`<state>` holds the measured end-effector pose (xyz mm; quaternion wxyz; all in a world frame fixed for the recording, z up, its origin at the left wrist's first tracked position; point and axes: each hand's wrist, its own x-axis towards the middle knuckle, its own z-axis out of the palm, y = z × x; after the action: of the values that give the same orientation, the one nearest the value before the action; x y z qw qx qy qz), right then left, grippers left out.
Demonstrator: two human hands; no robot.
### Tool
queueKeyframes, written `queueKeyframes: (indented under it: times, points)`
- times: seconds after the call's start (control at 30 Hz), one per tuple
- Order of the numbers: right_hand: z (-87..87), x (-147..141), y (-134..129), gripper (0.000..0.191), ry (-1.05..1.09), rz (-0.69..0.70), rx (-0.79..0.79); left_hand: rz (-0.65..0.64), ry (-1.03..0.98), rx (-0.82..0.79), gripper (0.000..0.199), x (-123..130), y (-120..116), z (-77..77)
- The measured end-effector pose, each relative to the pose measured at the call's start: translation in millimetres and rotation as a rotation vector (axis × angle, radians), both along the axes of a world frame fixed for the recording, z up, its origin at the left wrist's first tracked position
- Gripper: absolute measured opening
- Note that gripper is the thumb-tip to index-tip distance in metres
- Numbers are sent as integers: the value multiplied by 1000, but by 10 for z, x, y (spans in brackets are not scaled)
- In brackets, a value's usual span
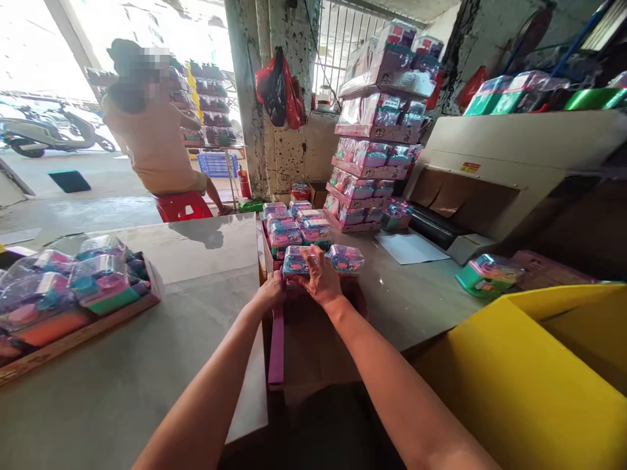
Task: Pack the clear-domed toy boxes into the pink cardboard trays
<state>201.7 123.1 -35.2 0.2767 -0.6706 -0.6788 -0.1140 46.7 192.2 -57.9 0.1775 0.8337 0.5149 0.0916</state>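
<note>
In the head view my right hand (321, 277) is on a clear-wrapped pink and teal package (295, 260), its fingers curled over the right end. My left hand (271, 292) is at the left edge of a pink-sided tray (276, 349), fingers bent, just below and left of that package; what it grips is hard to make out. A second wrapped package (346, 258) lies right beside my right hand. Beyond, several similar packages (285, 235) stand in rows in the tray. The tray's near part shows a bare brown bottom.
A filled tray (142, 297) lies on the left table (206, 326). Stacked trays (362, 171) rise behind, near a beige machine (509, 150). White paper (411, 248) and a yellow bin (529, 365) are right. A person (151, 137) sits back left.
</note>
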Motion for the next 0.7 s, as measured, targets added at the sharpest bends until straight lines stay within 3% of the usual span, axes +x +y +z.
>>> queueKeyframes:
  times: [0.1,0.17,0.23,0.3,0.37,0.43,0.57,0.7]
  points:
    - [96,-77,-46,78,-17,-35,-80,-43,56,-17,67,-64,-144,32]
    - [236,-47,-145,82,-38,-19,-143,-51,51,39,81,-101,-203,143]
    - [412,81,-258,74,-51,-9,-123,-51,-13,215,97,-86,-238,322]
    - [564,285,-339,64,-45,-92,-31,-87,-72,441,105,14,-268,528]
    - [633,497,-349,61,-17,-247,8,-179,-48,589,100,198,-297,705]
    - [610,644,-286,62,8,-342,-56,-279,53,632,87,423,-312,809]
    - [456,703,-130,62,-56,-254,-182,-325,243,580,52,742,-282,794]
    - [404,673,-131,59,-93,-212,-200,-284,259,607,50,736,-230,714]
